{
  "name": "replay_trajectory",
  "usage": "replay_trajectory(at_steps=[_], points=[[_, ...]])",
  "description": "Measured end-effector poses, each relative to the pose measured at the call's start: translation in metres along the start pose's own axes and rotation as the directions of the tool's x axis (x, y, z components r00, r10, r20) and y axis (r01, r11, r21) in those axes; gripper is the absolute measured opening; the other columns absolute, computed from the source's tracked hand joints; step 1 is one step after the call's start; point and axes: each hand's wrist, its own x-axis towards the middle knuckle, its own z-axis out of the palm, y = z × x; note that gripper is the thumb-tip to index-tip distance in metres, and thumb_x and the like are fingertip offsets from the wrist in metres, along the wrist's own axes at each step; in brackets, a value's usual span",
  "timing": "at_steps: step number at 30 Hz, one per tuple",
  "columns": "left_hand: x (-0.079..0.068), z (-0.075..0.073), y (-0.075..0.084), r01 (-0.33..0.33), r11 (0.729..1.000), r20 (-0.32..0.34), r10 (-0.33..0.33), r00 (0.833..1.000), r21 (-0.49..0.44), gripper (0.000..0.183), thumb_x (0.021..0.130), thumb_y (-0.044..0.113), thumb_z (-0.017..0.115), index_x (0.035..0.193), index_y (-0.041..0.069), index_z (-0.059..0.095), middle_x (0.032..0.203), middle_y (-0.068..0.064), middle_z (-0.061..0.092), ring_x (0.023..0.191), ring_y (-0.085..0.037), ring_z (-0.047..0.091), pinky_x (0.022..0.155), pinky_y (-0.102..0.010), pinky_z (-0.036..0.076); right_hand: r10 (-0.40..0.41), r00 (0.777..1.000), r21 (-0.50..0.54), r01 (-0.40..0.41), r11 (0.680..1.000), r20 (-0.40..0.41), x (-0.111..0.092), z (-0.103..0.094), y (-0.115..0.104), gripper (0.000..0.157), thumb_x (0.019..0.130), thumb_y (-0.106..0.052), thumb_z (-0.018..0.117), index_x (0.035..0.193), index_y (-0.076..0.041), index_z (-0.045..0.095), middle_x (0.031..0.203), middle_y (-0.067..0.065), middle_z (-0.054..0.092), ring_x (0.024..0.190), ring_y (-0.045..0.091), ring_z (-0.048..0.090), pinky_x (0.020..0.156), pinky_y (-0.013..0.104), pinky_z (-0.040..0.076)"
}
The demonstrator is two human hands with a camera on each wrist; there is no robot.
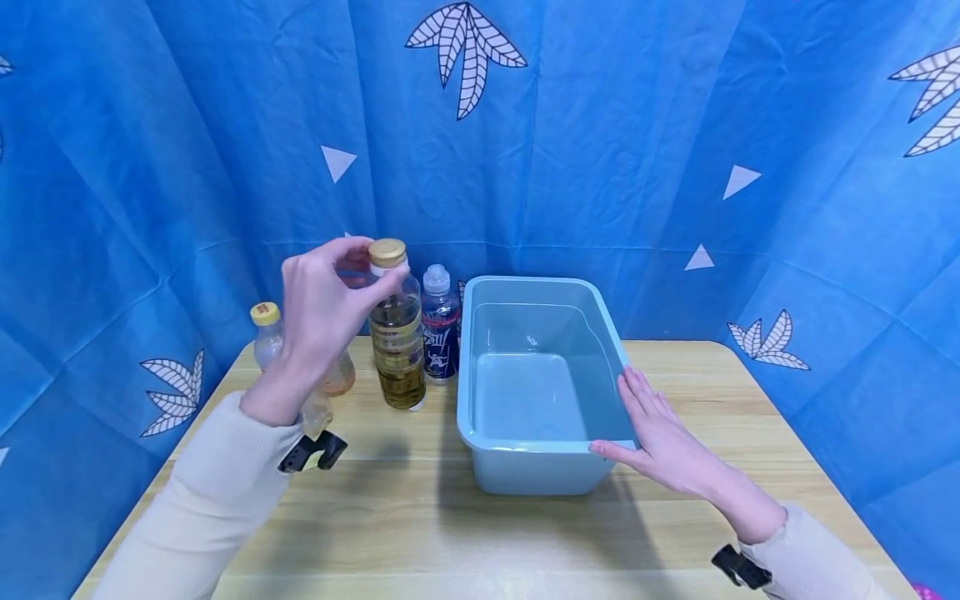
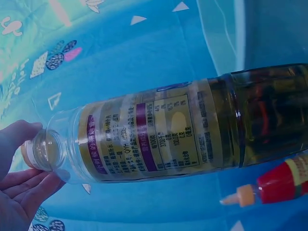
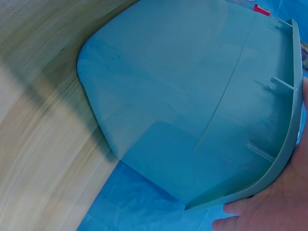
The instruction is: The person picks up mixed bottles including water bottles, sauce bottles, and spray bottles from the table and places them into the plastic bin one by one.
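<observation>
A hand could pass along the tabletop [image 1: 420, 533]'s near side between the sleeves [image 1: 202, 492], reach the far right corner right of the tub [image 1: 525, 445], or enter the tub from above. Toward the far left corner, the gold-capped bottle [image 1: 397, 354], dark-blue bottle [image 1: 440, 343] and left hand [image 1: 330, 287] obstruct; the right hand [image 1: 663, 437] bars the tub's near right corner.
</observation>
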Motion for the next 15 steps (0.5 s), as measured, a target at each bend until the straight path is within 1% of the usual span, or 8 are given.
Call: replay_trajectory(at_steps=[6,15], points=[[0.012,0.004,0.014,-0.019,1.0,0.012,0.019,1.0,-0.011,0.036,0.073,0.027,0.072,0.094,-0.002,0.066,0.085,-0.012,0.067,0.073,-0.017,0.063,0.064,-0.028,0.052,-0.001,1.0,-0.004,0.001,1.0,-0.001,0.0,0.0,0.002,0.092,0.081,-0.054,0.053,0.138,0.007,0.014,0.146,0.02,0.004,0.132,0.033,0.0,0.101,0.056,0.011],[0.029,0.014,0.035,-0.024,0.999,0.033,0.026,0.999,-0.033,0.037,0.074,0.027,0.071,0.095,-0.002,0.066,0.089,-0.012,0.066,0.077,-0.018,0.063,0.068,-0.028,0.051,0.0,1.0,-0.004,0.0,1.0,0.002,0.0,0.001,0.004,0.093,0.08,-0.055,0.053,0.138,0.007,0.014,0.146,0.02,0.004,0.132,0.032,0.0,0.101,0.057,0.011]])
